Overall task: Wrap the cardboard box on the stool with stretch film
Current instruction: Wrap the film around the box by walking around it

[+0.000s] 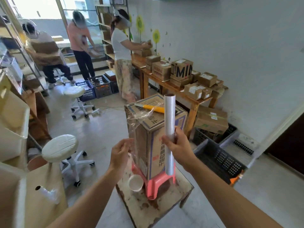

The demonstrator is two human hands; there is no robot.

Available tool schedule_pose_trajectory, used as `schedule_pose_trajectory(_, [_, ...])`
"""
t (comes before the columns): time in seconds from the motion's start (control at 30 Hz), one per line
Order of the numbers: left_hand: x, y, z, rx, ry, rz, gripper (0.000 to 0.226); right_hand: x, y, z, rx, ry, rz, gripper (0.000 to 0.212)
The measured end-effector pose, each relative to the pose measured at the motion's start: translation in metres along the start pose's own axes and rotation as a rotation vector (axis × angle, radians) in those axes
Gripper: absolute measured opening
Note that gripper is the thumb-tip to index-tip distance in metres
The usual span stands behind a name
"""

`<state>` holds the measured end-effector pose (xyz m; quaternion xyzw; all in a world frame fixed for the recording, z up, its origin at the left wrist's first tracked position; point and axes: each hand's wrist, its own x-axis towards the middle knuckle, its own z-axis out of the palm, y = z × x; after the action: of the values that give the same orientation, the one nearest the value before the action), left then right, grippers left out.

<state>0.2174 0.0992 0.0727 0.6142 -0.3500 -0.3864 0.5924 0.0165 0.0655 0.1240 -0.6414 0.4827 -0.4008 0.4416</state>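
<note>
Early wrap: film on one corner only.

My right hand (pixel 178 146) has its fingers curled round the upright stretch film roll (pixel 170 129); my left hand (pixel 120 153) pinches the loose film edge (pixel 131 129) beside the cardboard box (pixel 148 137), which stands on the pink stool (pixel 154 183). Next, I judge, I must carry the roll round the box, keeping the film taut.

The cardboard box (pixel 156 137) is brown with blue border lines and red printed characters. The stool (pixel 158 183) under it is pink. The stretch film roll (pixel 169 129) is pale grey. A yellow-handled cutter (pixel 152 108) lies on the box top.
</note>
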Motion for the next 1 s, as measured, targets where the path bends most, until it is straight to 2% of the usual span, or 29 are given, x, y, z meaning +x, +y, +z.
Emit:
schedule_pose_trajectory(0.1, [0.025,0.000,-0.022,0.094,0.037,0.018,0.021,0.012,0.009,0.017,-0.141,0.003,-0.040,0.023])
schedule_pose_trajectory(0.2, [0.051,0.001,-0.036,0.106,0.040,-0.035,0.017,0.018,0.020,0.030,-0.247,-0.005,-0.057,0.026])
schedule_pose_trajectory(0.37, [0.102,-0.012,-0.049,0.142,-0.113,-0.383,0.010,0.023,0.037,0.047,-0.431,0.010,-0.034,0.047])
schedule_pose_trajectory(0.47, [0.121,-0.017,-0.039,0.066,-0.161,-0.565,0.024,0.028,0.048,0.053,-0.391,0.047,0.068,0.026])
schedule_pose_trajectory(0.53, [0.132,-0.019,-0.030,-0.048,-0.126,-0.621,0.029,0.034,0.053,0.060,-0.301,0.060,0.152,0.027])
schedule_pose_trajectory(0.63, [0.144,-0.023,-0.017,-0.226,-0.084,-0.606,0.024,0.037,0.055,0.069,-0.183,0.101,0.214,0.036])
schedule_pose_trajectory(0.73, [0.151,-0.029,-0.003,-0.291,-0.073,-0.566,0.020,0.038,0.051,0.076,-0.106,0.159,0.160,0.029])
schedule_pose_trajectory(0.87, [0.157,-0.038,0.011,-0.233,-0.035,-0.528,0.030,0.035,0.052,0.084,-0.171,0.315,0.042,0.033])
schedule_pose_trajectory(0.93, [0.161,-0.043,0.013,-0.219,-0.008,-0.525,0.031,0.033,0.057,0.086,-0.248,0.344,-0.020,0.042])
schedule_pose_trajectory(1.0, [0.166,-0.048,0.014,-0.204,0.031,-0.536,0.030,0.031,0.061,0.088,-0.302,0.347,-0.031,0.043])
